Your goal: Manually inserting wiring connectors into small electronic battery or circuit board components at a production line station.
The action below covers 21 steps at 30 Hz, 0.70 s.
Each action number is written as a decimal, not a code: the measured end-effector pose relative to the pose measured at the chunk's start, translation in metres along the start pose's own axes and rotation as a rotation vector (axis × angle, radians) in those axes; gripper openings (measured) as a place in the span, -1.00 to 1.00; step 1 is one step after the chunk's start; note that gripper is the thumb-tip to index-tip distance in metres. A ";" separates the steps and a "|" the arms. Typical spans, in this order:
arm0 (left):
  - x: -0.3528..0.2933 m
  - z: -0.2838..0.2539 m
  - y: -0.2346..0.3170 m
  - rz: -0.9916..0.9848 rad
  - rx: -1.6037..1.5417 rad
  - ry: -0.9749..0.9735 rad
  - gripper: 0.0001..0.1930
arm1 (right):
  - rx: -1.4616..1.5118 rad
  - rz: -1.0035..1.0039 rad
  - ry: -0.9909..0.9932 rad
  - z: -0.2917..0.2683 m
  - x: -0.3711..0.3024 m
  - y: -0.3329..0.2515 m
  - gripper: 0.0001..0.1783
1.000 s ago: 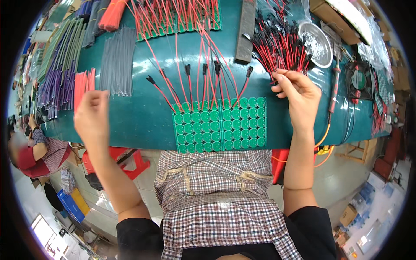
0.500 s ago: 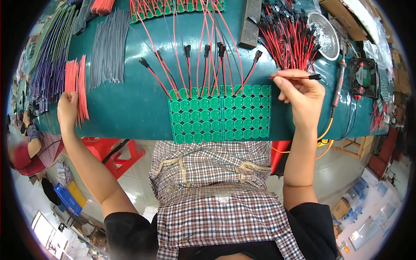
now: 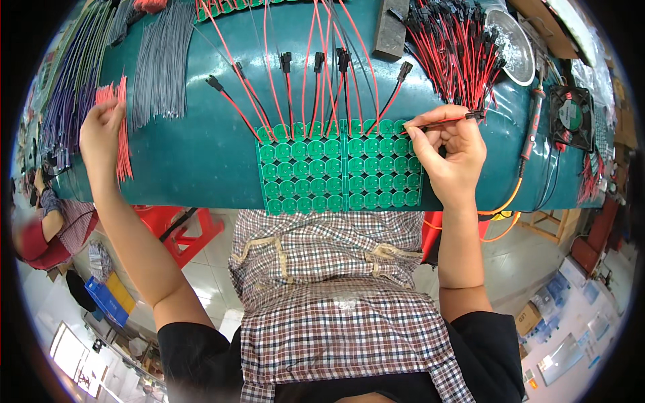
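Note:
In my right hand (image 3: 451, 158) is a two-wire connector lead (image 3: 440, 123), red and black, with a black plug end. Its bare-wire end points left, at the upper right corner of a green circuit board panel (image 3: 302, 169) of round sections. Several similar leads (image 3: 287, 94) stand up from the panel's far edge, and long red and grey wires rise among them. Far to the left, my left hand (image 3: 101, 144) is closed, thumb and finger pinched on the red wires (image 3: 123, 148). How many strands it grips is hidden.
Grey wires (image 3: 161, 74) and purple wires (image 3: 64, 114) lie at the left. A second panel (image 3: 232, 7) is at the back. Rightward are a metal block (image 3: 390, 33), a heap of leads (image 3: 453, 54), a dish (image 3: 514, 50), a soldering iron (image 3: 534, 117) and a fan (image 3: 571, 115). Another person (image 3: 44, 232) sits far left.
My right hand has moved left and slightly nearer, bringing the lead's wire end to the panel's corner. My left hand has shifted up along the red wires, still pinched.

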<state>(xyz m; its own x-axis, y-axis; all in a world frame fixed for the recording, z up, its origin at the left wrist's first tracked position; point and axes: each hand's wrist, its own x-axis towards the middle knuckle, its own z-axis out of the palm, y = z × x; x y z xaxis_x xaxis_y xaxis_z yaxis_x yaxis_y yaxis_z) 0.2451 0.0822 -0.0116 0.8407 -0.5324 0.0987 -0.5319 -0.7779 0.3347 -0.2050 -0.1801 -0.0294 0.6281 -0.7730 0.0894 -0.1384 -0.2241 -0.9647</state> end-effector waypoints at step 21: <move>-0.010 0.001 0.082 -0.100 -0.297 -0.201 -0.74 | -0.262 -0.239 0.056 0.005 -0.003 0.003 -0.68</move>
<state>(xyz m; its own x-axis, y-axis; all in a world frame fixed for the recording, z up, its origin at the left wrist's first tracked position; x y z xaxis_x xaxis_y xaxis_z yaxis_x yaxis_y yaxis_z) 0.1933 0.0230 0.0140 0.8350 -0.5360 -0.1243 -0.3704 -0.7147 0.5933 -0.2031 -0.1752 -0.0341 0.6246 -0.7100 0.3252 -0.1890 -0.5415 -0.8192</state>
